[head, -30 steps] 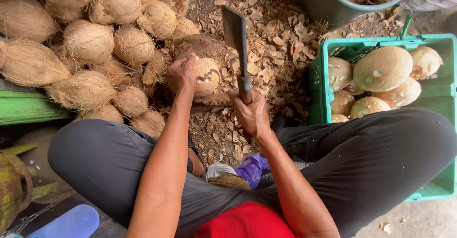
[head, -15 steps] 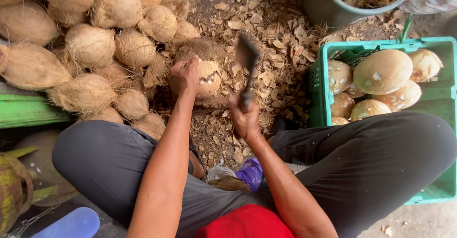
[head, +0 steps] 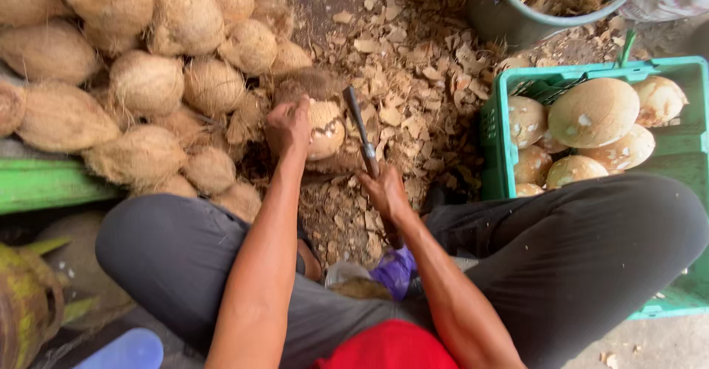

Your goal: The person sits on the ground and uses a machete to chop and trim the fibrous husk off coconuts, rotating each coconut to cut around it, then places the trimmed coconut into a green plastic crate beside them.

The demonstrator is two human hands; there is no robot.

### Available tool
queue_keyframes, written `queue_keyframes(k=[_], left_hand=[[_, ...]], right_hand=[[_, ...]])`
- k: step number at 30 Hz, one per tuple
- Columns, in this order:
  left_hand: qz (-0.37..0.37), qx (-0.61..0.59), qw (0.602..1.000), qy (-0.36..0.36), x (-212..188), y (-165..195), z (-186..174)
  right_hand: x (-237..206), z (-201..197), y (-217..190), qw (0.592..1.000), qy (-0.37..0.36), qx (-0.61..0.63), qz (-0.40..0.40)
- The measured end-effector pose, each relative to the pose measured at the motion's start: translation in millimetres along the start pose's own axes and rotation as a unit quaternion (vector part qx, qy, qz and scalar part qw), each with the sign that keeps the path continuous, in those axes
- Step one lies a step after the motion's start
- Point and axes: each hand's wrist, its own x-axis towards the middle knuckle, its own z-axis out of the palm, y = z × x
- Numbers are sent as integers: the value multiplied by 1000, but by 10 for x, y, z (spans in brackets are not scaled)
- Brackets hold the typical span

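Right hand (head: 385, 190) fist closed on cleaver (head: 357, 125) handle, blade edge-on beside the coconut, contact probably but can't confirm. Left hand (head: 288, 124) clamped over half-husked coconut (head: 323, 127) on the chip-littered ground (head: 413, 66) between the knees. Husked pile (head: 148, 81) at left, green crate (head: 493, 129) of peeled coconuts (head: 594, 112) right, bucket (head: 509, 18) beyond.

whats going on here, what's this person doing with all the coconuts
A seated person steadies a partly peeled coconut on the ground with the left hand, while the right hand holds a cleaver edge-down against it. A pile of husky coconuts lies to the left, peeled ones fill a green crate to the right, and husk chips litter the ground.
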Motion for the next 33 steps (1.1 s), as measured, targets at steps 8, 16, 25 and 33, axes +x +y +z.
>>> queue_keyframes(k=[8,16,25,33], left_hand=[[-14,14,1000,-15,40,-76,41],[54,-33,998,28,100,-203,27],[21,-272,961,51,354,-661,-57],[-51,-15,998,-15,41,-132,93]], right_hand=[[2,89,-17,991,29,124,-25],[82,-41,57,997,2,38,64],[47,168,258,986,-123,88,69],[-7,-165,-44,997,-47,49,27]])
